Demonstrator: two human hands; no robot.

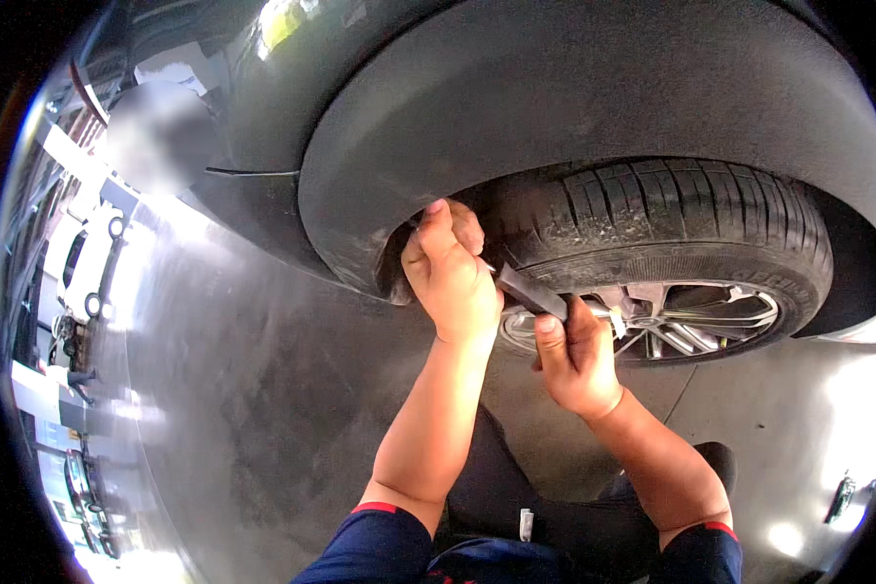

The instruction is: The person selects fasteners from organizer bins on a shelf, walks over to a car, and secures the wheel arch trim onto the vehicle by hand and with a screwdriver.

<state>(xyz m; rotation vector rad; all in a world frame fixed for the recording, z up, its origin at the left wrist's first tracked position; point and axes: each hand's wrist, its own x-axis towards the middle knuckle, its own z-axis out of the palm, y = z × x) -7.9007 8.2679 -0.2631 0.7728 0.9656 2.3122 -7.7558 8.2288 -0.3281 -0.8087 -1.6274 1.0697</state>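
Observation:
My left hand is closed at the front lower lip of the black wheel arch trim, its thumb pressed against the edge. The fingers' far side is hidden behind the lip. In my right hand is a dark, flat, bar-shaped tool, held tilted with its far end close to my left wrist; its exact kind I cannot make out. A small pale tip shows between that end and my left hand. Directly behind both hands is the tire, with its silver spoked rim below.
The dark car body rises above and to the left of the arch. Grey floor spreads below and left. A white car stands far left, with another car below it. My bent legs are under my arms.

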